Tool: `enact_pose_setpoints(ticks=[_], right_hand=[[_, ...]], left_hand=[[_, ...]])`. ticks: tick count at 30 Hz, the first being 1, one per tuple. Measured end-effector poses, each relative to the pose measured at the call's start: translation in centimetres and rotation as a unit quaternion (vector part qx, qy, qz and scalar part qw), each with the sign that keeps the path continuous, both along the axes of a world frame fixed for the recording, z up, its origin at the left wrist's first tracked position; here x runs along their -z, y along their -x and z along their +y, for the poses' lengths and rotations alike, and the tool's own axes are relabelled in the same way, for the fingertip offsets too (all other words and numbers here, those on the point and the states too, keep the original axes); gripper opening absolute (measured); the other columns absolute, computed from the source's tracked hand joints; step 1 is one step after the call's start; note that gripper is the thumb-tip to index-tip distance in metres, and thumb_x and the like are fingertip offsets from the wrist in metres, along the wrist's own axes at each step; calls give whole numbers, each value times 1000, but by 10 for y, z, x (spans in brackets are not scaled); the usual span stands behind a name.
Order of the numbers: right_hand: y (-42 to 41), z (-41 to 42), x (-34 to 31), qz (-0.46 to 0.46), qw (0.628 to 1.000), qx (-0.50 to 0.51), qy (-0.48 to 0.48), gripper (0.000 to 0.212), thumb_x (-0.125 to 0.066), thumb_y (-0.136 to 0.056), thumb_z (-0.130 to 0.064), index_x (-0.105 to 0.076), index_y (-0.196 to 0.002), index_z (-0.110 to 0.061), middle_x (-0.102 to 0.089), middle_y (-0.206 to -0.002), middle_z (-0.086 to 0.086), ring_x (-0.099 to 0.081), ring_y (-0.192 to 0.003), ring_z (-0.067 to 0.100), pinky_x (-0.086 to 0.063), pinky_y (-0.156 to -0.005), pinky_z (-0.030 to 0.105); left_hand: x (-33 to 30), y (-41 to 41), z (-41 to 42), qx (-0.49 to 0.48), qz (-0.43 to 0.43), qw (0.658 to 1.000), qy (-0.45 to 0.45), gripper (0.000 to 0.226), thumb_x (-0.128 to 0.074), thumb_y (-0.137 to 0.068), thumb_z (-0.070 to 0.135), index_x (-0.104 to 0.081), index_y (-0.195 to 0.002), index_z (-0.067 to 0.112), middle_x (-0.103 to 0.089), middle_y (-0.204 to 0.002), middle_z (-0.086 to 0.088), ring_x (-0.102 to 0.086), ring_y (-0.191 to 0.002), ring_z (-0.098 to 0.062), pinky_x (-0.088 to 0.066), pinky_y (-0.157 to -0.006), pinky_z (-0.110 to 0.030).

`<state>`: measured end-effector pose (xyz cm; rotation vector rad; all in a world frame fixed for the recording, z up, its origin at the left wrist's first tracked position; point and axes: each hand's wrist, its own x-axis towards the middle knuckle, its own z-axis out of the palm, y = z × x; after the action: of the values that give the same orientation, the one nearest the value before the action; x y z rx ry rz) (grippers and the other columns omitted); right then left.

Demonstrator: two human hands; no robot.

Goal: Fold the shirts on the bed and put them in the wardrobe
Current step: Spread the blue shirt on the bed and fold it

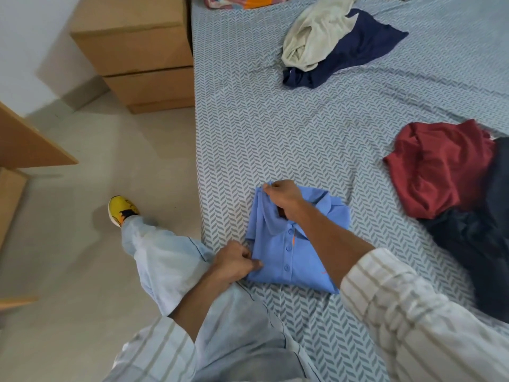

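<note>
The bed [275,128] fills the view from 12 to 5 o'clock, under a grey chevron sheet; a wooden drawer unit [143,56] stands at 11 o'clock, touching the bed's edge; at 4 o'clock a dark garment [479,244] lies with a red shirt [438,166] overlapping its top; at 1 o'clock a navy shirt [352,51] lies under a cream shirt [316,31]; the folded blue polo [286,252] sits near the bed's edge, just below centre, collar and 3 buttons up; the right hand [283,197] pinches the collar at the polo's 11 o'clock corner; the left hand [234,260] grips its 8 o'clock edge, fingers curled; a yellow shoe [121,210] rests on the floor at 9 o'clock.
</note>
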<state>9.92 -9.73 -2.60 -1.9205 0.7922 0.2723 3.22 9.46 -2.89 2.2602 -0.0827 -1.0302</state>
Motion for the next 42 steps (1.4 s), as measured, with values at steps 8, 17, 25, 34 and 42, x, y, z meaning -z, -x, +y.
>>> enact_pose_setpoints(ticks=[8, 17, 25, 34, 42], right_hand=[[34, -26, -24, 113, 938, -315, 86, 29, -76, -83, -28, -69, -81, -1, -54, -73, 13, -49, -65, 21, -41, -61, 32], [45, -27, -15, 95, 936, -274, 197, 19, -50, -84, -7, -52, -65, -8, -45, -66, 9, -36, -56, 16, -27, -50, 29], [44, -12, -9, 4, 930, -269, 251, 51, -58, -90, -50, -43, -54, -16, -39, -49, 1, -37, -46, 14, -31, -46, 31], [39, -11, -6, -54, 960, -161, 223, 25, -52, -91, -21, -56, -72, -5, -55, -63, 10, -47, -54, 24, -37, -50, 35], [132, -83, -5, -63, 958, 133, 245, 32, -65, -88, -31, -63, -110, -8, -65, -102, 10, -61, -96, 30, -40, -72, 29]], left_hand=[[0, 0, -1, 15, -13, 1000, -7, 41, -80, -77, 26, -48, -52, 18, -42, -47, 5, -40, -47, -11, -29, -48, -23], [-1, 2, 3, 11, -14, 1000, 1, 41, -80, -77, 25, -48, -53, 17, -46, -51, 3, -40, -48, -10, -29, -49, -22], [-1, 3, -2, -1, -27, 999, -29, 50, -73, -83, 35, -41, -48, 21, -35, -40, 8, -35, -43, -11, -27, -50, -25], [2, 2, -5, -18, -50, 998, -43, 40, -72, -82, 36, -46, -56, 19, -47, -51, 5, -46, -51, -14, -33, -54, -27], [-5, -15, -33, -151, -191, 970, -5, 28, -71, -83, 40, -56, -89, 17, -65, -81, 3, -61, -76, -17, -48, -69, -32]])
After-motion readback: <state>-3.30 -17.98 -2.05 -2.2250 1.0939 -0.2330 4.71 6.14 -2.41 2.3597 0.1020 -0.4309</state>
